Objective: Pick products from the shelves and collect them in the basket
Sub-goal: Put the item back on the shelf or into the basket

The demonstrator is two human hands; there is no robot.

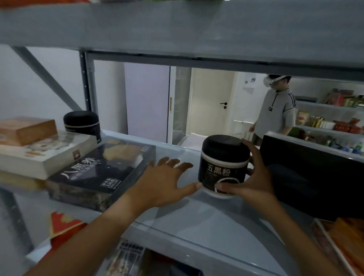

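A black jar with a dark lid, a white base and white characters stands on the grey shelf. My right hand wraps around its right side, thumb across the lower front and fingers behind. My left hand lies flat and spread on the shelf just left of the jar, its thumb tip touching the jar's base. No basket is in view.
A dark flat box lies left, with stacked pale boxes and a second black jar behind. A large black box sits right. Another shelf board hangs overhead. A person stands by far shelves.
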